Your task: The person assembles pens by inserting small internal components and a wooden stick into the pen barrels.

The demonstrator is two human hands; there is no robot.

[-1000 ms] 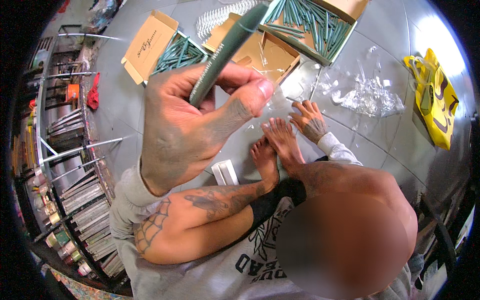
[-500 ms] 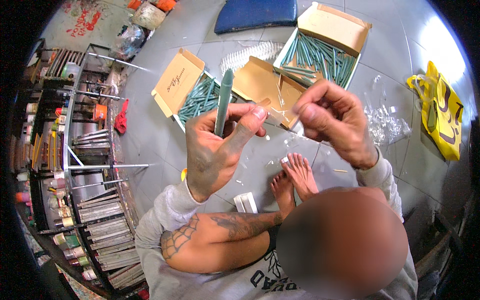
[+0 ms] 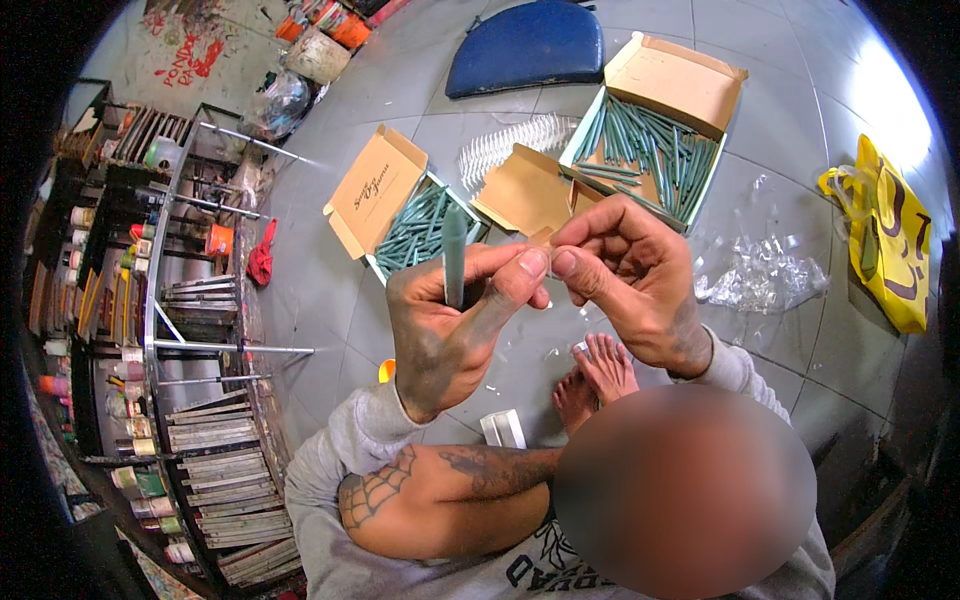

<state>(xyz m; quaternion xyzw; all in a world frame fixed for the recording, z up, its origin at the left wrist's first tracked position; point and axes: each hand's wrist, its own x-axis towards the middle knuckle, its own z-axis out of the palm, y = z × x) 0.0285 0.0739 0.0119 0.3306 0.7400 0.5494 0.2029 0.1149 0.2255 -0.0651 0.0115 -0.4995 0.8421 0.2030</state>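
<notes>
My left hand (image 3: 435,325) is closed, with a green pen (image 3: 454,250) standing upright between its fingers. Its thumb and forefinger pinch together at a small brownish piece, mostly hidden. Against those fingertips, my right hand (image 3: 635,285) is closed in a pinch; whatever lies between its thumb and forefinger is too small to make out. Beyond my left hand is an open cardboard box (image 3: 372,190) full of green pens (image 3: 412,225). Another open box (image 3: 675,75) with many green pens stands farther right. Between them lies an opened brown cardboard box (image 3: 525,190), partly behind my hands.
Clear ridged plastic (image 3: 515,145) lies behind the boxes, near a blue cushion (image 3: 525,50). Clear plastic scraps (image 3: 765,275) and a yellow bag (image 3: 890,240) are on the right. A metal rack (image 3: 165,290) with jars lines the left. A white block (image 3: 503,429) sits near my foot.
My right hand has moved left and in, so its fingertips now meet those of my left hand. The green pen stays in my left hand. The whole view has shifted slightly.
</notes>
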